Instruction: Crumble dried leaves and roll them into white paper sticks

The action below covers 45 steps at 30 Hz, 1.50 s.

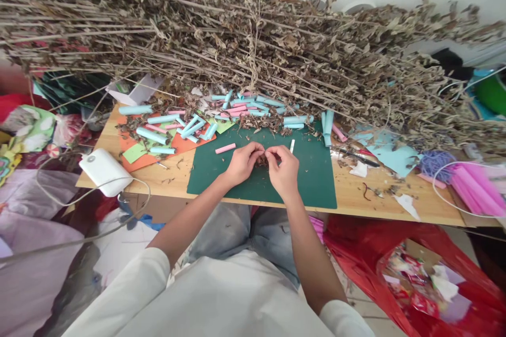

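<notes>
My left hand [244, 162] and my right hand [283, 167] meet over a dark green cutting mat [316, 179]. Both have thumb and fingers pinched together, and the fingertips almost touch. Between and just beneath them lies a small heap of brown dried leaf bits [261, 161]. Whatever the fingertips pinch is too small to make out, though it may be leaf. Left of my left hand a pink paper tube [225, 148] rests on the mat. A small white stick [292, 146] lies just behind my right hand.
Long dried leafy stems [221, 37] are piled across the back. Blue paper tubes [152, 136] and pink ones lie among leaf crumbs. A white power bank [106, 171] with a cable sits at left. Purple yarn [436, 164] is at right; below hangs a red plastic bag [356, 253].
</notes>
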Motion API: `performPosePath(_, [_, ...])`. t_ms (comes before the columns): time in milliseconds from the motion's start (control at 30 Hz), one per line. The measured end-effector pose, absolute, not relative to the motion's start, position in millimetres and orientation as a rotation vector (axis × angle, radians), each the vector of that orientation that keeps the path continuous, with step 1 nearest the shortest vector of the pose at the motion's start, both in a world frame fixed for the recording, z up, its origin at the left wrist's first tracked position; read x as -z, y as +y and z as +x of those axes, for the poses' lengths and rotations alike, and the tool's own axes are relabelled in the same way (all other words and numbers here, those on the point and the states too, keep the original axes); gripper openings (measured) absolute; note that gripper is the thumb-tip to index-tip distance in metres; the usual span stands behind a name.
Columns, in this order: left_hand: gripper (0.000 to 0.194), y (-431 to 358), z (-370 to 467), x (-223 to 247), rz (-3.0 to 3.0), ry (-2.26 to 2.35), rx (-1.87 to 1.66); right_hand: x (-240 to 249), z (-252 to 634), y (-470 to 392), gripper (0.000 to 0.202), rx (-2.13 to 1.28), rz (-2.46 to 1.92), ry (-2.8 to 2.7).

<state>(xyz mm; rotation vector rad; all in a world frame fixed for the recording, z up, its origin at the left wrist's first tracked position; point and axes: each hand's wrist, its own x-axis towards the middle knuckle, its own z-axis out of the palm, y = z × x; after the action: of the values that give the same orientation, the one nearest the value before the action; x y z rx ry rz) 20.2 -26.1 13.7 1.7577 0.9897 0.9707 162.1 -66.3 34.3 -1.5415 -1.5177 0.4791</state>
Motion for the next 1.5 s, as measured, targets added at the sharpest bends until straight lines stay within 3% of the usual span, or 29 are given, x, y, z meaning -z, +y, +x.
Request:
performPosePath(200, [0.018,-19.7,16.2,-9.3,1.707,1.043,-1.074,-28.1,168.5,-68.2,0.017,-0.319,-1.600,-1.509])
performPosePath(433, [0.026,-19.0,16.4,-2.8,1.811,0.925,-1.123,-29.5,173.4,-68.9,0.026,-0.360,-1.568,-1.669])
performPosePath(600, [0.029,-20.4,16.8,-3.3,1.862,0.913,-1.134,-31.5,170.4,-65.8,0.015,-0.329,-1.527,-1.619])
performPosePath(1033, [0.021,-23.5,17.0,-2.9,1.632,0.969,-1.122,-28.3,166.4,-61.1,0.014,-0.246,-1.426,-1.585])
performPosePath(1500, [0.016,-20.8,16.5,-8.2,1.819,1.081,-1.098,-28.4,170.4,-64.3,0.013,-0.300,-1.524,-1.529])
